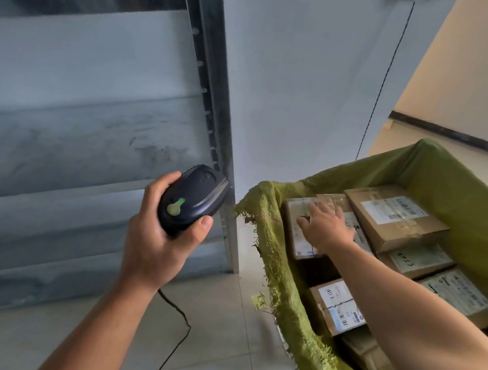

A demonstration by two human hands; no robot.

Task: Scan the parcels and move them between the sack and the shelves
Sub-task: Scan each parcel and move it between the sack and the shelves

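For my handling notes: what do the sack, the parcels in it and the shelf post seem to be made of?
Sack: seemingly woven plastic fabric, matte olive green; its rim frays into loose threads. Parcels: brown cardboard, matte, with white printed labels. Shelf post: probably galvanised steel, grey, dull sheen, with a row of punched slots.

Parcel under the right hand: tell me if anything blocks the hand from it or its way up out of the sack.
Nothing visible does. The right hand rests on the parcel, which lies uncovered on top; the sack is open above it.
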